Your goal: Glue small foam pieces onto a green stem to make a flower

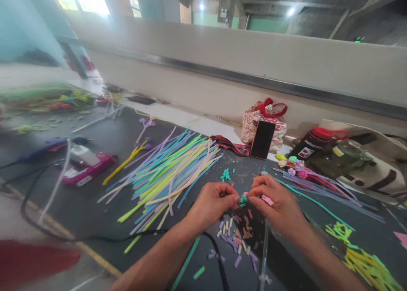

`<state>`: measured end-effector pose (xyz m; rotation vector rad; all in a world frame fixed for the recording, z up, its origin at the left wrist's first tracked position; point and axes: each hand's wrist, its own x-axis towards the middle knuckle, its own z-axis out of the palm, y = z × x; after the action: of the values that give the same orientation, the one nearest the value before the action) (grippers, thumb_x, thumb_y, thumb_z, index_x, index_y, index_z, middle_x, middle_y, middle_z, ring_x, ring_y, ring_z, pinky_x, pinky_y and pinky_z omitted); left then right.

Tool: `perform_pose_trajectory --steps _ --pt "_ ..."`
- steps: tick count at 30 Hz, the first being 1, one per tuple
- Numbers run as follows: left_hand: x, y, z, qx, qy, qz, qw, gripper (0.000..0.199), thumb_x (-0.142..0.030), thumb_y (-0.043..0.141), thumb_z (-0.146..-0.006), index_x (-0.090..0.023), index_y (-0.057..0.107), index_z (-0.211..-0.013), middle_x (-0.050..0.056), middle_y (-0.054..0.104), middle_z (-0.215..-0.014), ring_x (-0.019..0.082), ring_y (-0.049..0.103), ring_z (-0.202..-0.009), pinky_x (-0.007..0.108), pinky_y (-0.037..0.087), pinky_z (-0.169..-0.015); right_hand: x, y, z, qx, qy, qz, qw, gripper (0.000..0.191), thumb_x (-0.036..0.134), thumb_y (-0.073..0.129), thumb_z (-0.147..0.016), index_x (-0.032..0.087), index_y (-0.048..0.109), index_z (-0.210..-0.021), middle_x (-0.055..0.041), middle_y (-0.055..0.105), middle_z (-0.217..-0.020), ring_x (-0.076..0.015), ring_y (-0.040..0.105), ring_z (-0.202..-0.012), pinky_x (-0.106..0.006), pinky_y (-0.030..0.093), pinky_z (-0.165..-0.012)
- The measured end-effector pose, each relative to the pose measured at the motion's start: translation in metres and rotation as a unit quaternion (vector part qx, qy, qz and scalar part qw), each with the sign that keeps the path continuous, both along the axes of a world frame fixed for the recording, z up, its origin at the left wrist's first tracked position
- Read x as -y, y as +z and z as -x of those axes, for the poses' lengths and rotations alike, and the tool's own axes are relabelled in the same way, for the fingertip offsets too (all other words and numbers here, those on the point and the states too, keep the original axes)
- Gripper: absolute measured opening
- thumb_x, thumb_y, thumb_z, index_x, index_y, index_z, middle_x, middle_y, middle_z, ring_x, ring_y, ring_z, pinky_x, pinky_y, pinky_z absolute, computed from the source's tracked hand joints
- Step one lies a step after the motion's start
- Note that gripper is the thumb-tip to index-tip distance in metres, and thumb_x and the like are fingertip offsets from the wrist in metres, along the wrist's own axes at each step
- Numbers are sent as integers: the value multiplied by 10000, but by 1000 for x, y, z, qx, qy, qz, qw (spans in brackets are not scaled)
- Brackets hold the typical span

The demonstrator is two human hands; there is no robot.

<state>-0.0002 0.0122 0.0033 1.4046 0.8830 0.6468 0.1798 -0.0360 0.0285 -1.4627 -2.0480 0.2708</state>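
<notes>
My left hand (213, 203) is closed in a pinch at the left side of a small teal cluster of short pieces (243, 198). From the other side, the fingertips of my right hand (276, 200) pinch the same cluster. A pink piece (267, 200) shows among my right fingers; how it is held is hidden. Under the hands lie many short cut pieces (235, 240) in purple, cream and pink. A small heap of teal pieces (226, 175) lies just beyond. A clear rod (264, 253) lies below my right hand.
Long coloured fuzzy sticks (171, 172) spread to the left, near a purple power strip (89, 168) and a black cable (111, 236). Behind stand a phone (262, 139), a patterned bag (248, 128) and a red-lidded bottle (313, 145). Finished-looking flowers (295, 167) and yellow strips (365, 265) lie right.
</notes>
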Motion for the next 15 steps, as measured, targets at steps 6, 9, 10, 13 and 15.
perform_pose_trajectory --steps 6,9,10,13,15 --pt "0 3 -1 32 18 36 999 143 -270 589 -685 -132 625 -682 2 603 -567 62 441 -462 181 315 -469 2 3 1 -40 -7 -18 999 112 222 563 -794 238 673 -805 -26 532 -787 -173 535 -763 -304 435 -669" --pt "0 6 0 35 19 81 996 164 -299 597 -688 -136 609 -681 -18 583 -537 24 312 -368 168 211 -384 6 5 4 -79 -18 -6 997 153 236 546 -813 265 688 -860 -27 527 -804 -164 538 -734 -293 454 -650" --pt "0 7 0 41 18 95 994 171 -309 601 -686 -138 603 -678 -23 576 -530 17 281 -352 168 182 -369 7 5 6 -95 -27 3 995 156 243 544 -815 272 691 -857 -27 528 -813 -161 540 -720 -291 461 -646" --pt "0 9 0 75 11 138 988 189 -324 617 -675 -138 583 -671 -28 559 -523 8 250 -343 167 127 -351 9 7 8 -141 -58 18 988 140 262 562 -803 279 699 -828 -25 534 -827 -155 543 -697 -287 470 -642" --pt "-1 8 1 101 2 170 980 203 -330 624 -674 -135 564 -662 -27 552 -528 2 237 -346 164 95 -349 8 7 7 -171 -72 2 983 133 267 570 -794 276 701 -820 -24 541 -832 -161 547 -729 -283 463 -650"
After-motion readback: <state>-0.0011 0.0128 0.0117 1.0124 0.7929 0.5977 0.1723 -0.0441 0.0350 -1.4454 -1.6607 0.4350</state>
